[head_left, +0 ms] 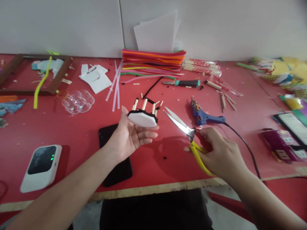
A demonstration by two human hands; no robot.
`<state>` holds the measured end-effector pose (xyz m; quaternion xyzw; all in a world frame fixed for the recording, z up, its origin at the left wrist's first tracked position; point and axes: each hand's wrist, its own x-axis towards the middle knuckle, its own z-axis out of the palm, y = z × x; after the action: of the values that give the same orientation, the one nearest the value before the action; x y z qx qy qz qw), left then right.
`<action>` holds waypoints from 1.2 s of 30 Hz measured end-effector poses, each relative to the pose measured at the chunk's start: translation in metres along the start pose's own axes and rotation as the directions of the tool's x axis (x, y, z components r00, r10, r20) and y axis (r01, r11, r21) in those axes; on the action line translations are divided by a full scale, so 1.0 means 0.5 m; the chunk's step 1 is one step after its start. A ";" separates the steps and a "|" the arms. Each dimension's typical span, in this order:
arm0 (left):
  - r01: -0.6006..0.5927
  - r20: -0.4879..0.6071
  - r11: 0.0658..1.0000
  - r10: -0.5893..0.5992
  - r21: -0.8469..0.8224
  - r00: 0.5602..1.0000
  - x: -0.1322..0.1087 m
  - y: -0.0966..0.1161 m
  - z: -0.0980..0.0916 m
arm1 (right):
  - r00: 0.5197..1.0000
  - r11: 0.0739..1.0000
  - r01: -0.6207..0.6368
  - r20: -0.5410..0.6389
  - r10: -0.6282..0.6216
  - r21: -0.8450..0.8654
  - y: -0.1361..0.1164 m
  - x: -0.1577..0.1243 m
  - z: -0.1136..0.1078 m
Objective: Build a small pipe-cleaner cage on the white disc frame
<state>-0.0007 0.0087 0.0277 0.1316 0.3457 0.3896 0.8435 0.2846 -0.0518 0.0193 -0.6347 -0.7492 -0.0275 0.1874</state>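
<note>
My left hand [133, 135] holds a small white foam piece with a black fuzzy edge [142, 118] between thumb and fingers. Several pale wooden stick pieces [145, 104] stand up from its far side, some with black tips. In my right hand [219, 150] is a pair of scissors [183, 126] with yellow handles. Their blades are slightly parted and point left toward the foam piece without touching it. A black phone [118, 172] lies on the table beneath my left forearm.
On the red table [81, 166] lie a blue glue gun [203, 117] with a cord, a utility knife [184, 83], a bundle of pipe cleaners [153, 62], cut white foam [97, 80], a clear flower-shaped case [78, 101], a white device [40, 167], a brown frame [57, 78] and a purple pouch [280, 143].
</note>
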 end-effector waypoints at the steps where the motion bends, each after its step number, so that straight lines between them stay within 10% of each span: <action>1: 0.007 0.023 1.000 -0.007 0.003 1.000 0.000 -0.001 0.000 | 1.000 1.000 0.019 -0.011 -0.019 -0.007 0.000 0.002 0.001; 36: -0.052 0.233 0.997 0.036 0.064 0.972 0.002 -0.016 -0.023 | 0.898 0.875 0.317 -0.182 -0.401 -0.365 0.007 0.034 -0.025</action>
<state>-0.0036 0.0037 0.0148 0.2129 0.2552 0.3778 0.8642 0.2891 -0.0387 0.0356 -0.4967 -0.8095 -0.2661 0.1648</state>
